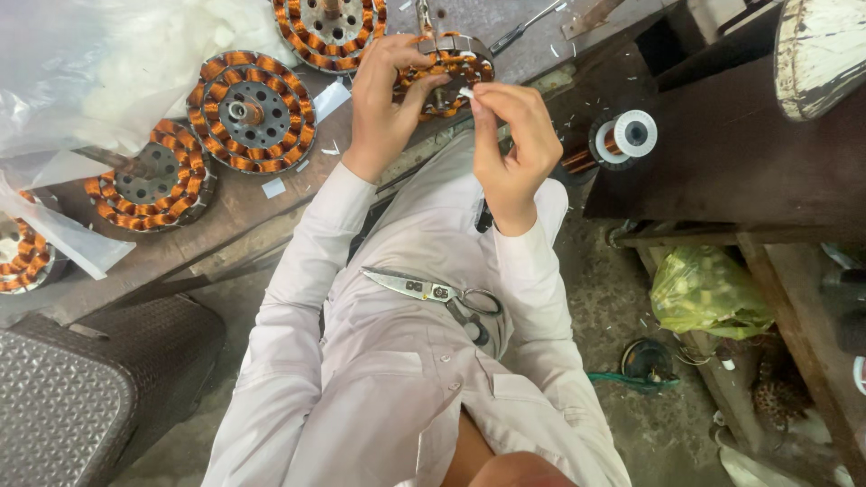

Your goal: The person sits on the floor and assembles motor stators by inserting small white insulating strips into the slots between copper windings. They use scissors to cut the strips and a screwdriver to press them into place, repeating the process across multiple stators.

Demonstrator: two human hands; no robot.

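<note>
My left hand grips a round motor stator wound with copper coils, held at the bench edge. My right hand pinches a small white paper slip between thumb and forefinger, right against the stator's lower rim. A pair of scissors lies on my lap, on the pale shirt, blades pointing left.
Several more copper-wound stators lie on the wooden bench, beside a clear plastic bag of white stuffing. A spool of copper wire sits on a dark table at right. A green plastic bag lies on the floor. A dark woven stool stands at lower left.
</note>
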